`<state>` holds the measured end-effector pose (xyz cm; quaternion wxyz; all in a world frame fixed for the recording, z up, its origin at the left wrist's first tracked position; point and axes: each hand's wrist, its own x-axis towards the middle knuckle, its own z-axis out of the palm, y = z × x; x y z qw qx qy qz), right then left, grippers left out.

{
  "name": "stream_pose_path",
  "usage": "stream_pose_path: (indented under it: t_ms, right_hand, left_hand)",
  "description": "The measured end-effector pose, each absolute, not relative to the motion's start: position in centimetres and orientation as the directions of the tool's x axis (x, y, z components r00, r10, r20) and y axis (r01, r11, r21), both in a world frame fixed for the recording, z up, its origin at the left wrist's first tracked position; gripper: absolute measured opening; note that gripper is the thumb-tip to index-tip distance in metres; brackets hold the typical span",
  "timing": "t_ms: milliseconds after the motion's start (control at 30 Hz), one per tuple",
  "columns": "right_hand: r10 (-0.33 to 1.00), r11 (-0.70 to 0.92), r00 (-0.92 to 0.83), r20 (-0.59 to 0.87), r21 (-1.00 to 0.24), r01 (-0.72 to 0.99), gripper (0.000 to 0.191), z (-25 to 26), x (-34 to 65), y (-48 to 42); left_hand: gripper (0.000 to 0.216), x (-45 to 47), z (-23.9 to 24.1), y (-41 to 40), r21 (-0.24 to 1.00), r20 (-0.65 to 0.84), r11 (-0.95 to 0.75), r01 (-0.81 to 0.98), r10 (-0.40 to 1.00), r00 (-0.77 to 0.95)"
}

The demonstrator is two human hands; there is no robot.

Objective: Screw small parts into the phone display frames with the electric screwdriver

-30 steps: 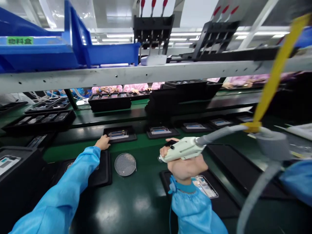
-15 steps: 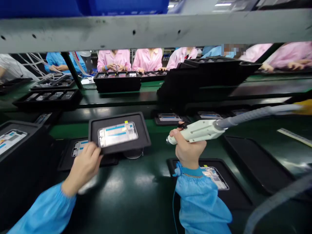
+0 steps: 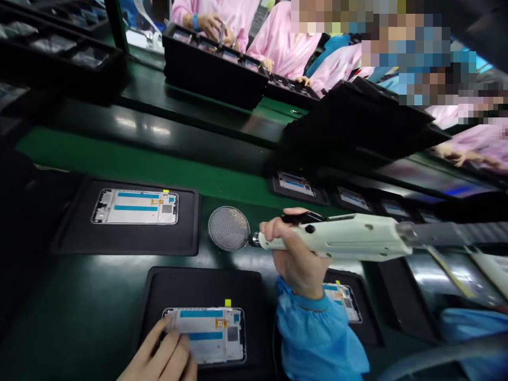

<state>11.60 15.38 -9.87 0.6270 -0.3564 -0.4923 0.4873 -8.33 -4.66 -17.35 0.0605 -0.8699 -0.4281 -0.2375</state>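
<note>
Two bare hands of mine are busy: my left hand (image 3: 169, 352) is at the left end of the near frame (image 3: 210, 349), and my right hand (image 3: 299, 259) is clamped round the driver (image 3: 345, 238). The left fingers are bent and blurred; I cannot tell whether they pinch the frame or only rest on it. The frame lies flat on its black tray (image 3: 190, 286), blue strips facing up, right in front of me.

The driver lies nearly level, its tip (image 3: 255, 239) at the right rim of the round dish (image 3: 228, 227); I cannot tell if they touch. Another frame (image 3: 137, 214) lies on a tray to the left of the dish, and a third (image 3: 349, 304) shows beyond my right sleeve (image 3: 317, 338).

I judge the step in hand as setting or steadying the near frame while the driver waits by the dish. To my mind, the next move calls for a steady frame, left fingers clear of the driver's path, and a careful, upright tip.
</note>
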Motion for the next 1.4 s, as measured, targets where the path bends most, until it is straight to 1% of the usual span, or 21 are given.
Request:
stream_pose_path:
  t_ms: [67,133,167,233,333,533,767,1000,1067,1200,1333,1400]
  right_hand:
    - [0.957,0.286,0.021,0.29,-0.924,-0.256,0.022,-10.8,10.0,15.5]
    - [0.957,0.281,0.001,0.29,-0.927,-0.246,0.022,-11.8,8.8,15.7]
    - [0.958,0.275,-0.009,0.285,-0.931,-0.241,0.021,-12.3,8.4,15.8]
    - [0.962,0.26,-0.025,0.272,-0.938,-0.23,0.02,-13.1,7.9,15.9]
    - [0.966,0.244,-0.031,0.256,-0.946,-0.213,0.017,-13.7,7.7,16.0]
    - [0.971,0.228,-0.029,0.237,-0.956,-0.182,0.014,-14.0,7.6,16.0]
    - [0.967,0.248,-0.016,0.256,-0.951,-0.182,0.014,-14.1,7.2,16.1]
    - [0.97,0.236,-0.019,0.243,-0.956,-0.177,0.01,-14.4,7.1,16.0]
    - [0.969,0.241,-0.016,0.248,-0.955,-0.174,0.012,-14.3,7.0,16.1]
    - [0.963,0.268,0.007,0.271,-0.949,-0.167,0.02,-12.7,7.5,15.7]
    - [0.954,0.3,0.044,0.297,-0.942,-0.148,0.019,-9.9,9.0,13.2]
    - [0.959,0.283,0.029,0.281,-0.952,-0.117,0.02,-9.2,9.4,11.2]
  left_hand:
    - [0.029,-7.8,-16.8,-2.4,0.102,0.367,-0.68,0.727,0.705,0.608]
    - [0.047,-7.6,-16.5,-0.7,0.106,0.265,-0.712,0.694,0.693,0.67]
    - [0.054,-7.6,-16.5,0.0,0.114,0.238,-0.717,0.688,0.692,0.682]
    - [0.059,-7.6,-16.4,1.0,0.128,0.217,-0.729,0.672,0.682,0.699]
    - [0.057,-7.8,-16.2,1.9,0.147,0.229,-0.744,0.652,0.667,0.709]
    - [0.043,-8.2,-16.2,2.4,0.197,0.273,-0.751,0.63,0.66,0.7]
    - [0.047,-8.0,-16.6,2.2,0.208,0.297,-0.721,0.661,0.691,0.659]
    - [0.045,-8.0,-16.4,2.2,0.209,0.289,-0.726,0.655,0.686,0.668]
    - [0.045,-8.0,-16.4,2.2,0.209,0.292,-0.721,0.66,0.69,0.662]
    - [0.047,-8.0,-16.5,1.9,0.205,0.287,-0.699,0.685,0.712,0.64]
    - [0.049,-7.9,-16.8,1.7,0.205,0.261,-0.685,0.699,0.727,0.635]
    - [0.05,-7.9,-16.9,1.6,0.205,0.248,-0.687,0.697,0.725,0.642]
